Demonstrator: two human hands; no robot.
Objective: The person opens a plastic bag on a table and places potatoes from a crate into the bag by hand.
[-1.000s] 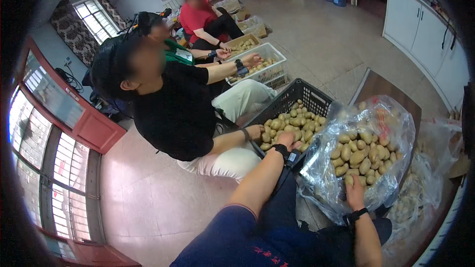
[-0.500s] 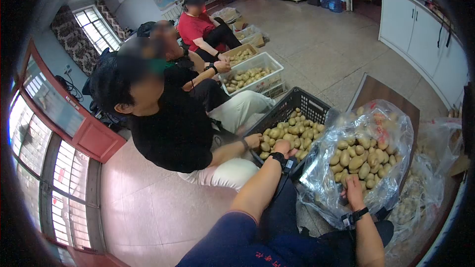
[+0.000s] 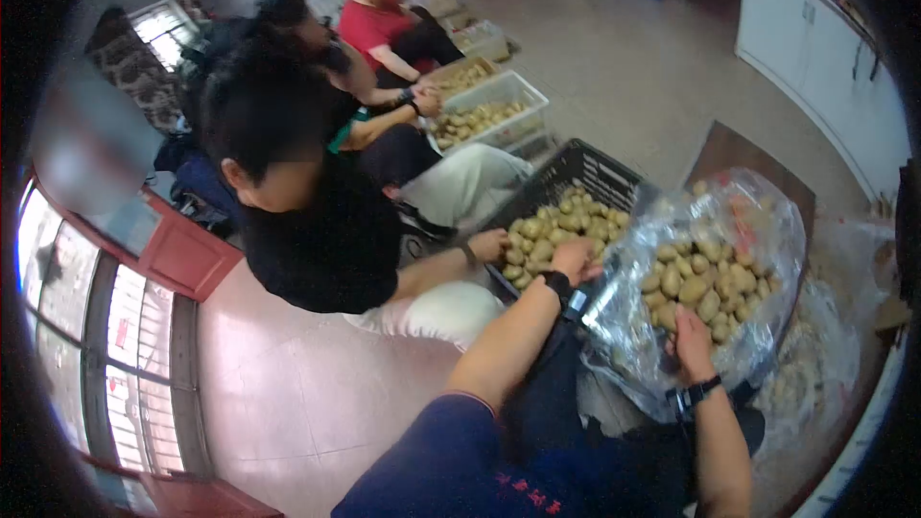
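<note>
My left hand (image 3: 577, 260) is over the near side of a black plastic crate (image 3: 604, 170) full of oval yellow-brown produce (image 3: 543, 250) that looks like kiwifruit or small potatoes. Its back faces me and its fingers are mostly hidden. At the near edge of a clear plastic bag (image 3: 628, 338), my right hand (image 3: 692, 341) has its fingers curled closed beside the same kind of produce (image 3: 708, 304). What lies in those fingers, if anything, I cannot make out. Both my wrists wear black bands with small devices.
To my left, a co-worker in a black shirt has a hand (image 3: 490, 246) at the crate's left rim. Beyond, two more people sit by a white crate (image 3: 523, 96) and boxes of similar produce. A brown board (image 3: 726, 149) lies behind the bag; more plastic (image 3: 844, 273) lies right.
My left hand has moved up and to the right over the crate. My right hand has risen slightly at the bag. The view has shifted a little, and the co-worker's head has bent lower.
</note>
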